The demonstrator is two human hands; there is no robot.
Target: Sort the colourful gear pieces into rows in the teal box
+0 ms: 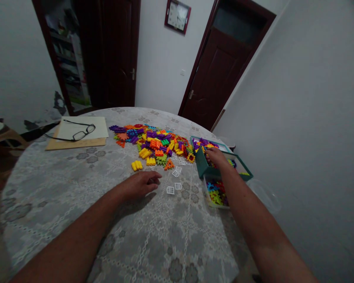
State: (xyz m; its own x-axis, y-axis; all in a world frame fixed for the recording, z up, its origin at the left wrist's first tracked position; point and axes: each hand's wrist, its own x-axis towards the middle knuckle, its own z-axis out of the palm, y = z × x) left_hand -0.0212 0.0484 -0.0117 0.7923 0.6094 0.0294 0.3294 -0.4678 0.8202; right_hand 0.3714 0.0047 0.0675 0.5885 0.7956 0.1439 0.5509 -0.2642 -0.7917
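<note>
My left hand (143,184) rests low over the table, thumb and fingers apart, with nothing visible between them. Just beyond it lie yellow block pieces (137,165) and small white window-shaped pieces (170,190). My right hand (216,157) reaches over the green box (203,167) at the right, which holds colourful pieces. Its fingertips dip among them and are too small and hidden to show a grip. Under my right forearm stands a clear plastic container (206,194) of gear-shaped pieces (216,193).
A wide heap of colourful plastic pieces (157,143) covers the table's middle. Eyeglasses (79,135) lie on paper and a brown folder (76,144) at the left. A clear lid (264,195) sits at the right, near the wall. The tablecloth (141,236) is patterned grey.
</note>
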